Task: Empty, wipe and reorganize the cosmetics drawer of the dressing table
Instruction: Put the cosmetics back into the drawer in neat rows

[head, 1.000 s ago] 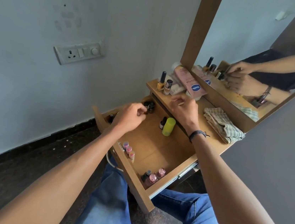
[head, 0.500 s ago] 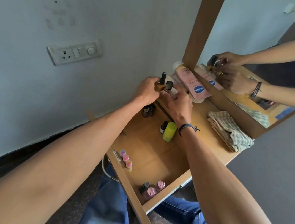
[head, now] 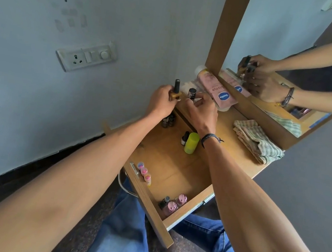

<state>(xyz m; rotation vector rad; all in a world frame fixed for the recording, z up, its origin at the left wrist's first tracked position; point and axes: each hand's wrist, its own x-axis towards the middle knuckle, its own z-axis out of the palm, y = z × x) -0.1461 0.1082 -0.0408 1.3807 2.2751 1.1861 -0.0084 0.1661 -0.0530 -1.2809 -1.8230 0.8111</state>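
Head view: left hand (head: 160,102) is gripping the yellow bottle (head: 175,95) and right hand (head: 201,113) is pinching the black-capped bottle (head: 192,93), both standing on the tabletop (head: 232,138) behind the open drawer (head: 168,164). Keeping each upright and lifting straight is advisable, avoiding the tube (head: 217,90) alongside.

Lotion tube (head: 215,88) just right of right hand (head: 202,113) fingers; dark bottles (head: 167,121) under left hand (head: 160,102) fingers; green bottle (head: 192,142) back by right wrist; room over mid drawer floor (head: 168,168).

"Vaseline" on pink tube (head: 217,88)
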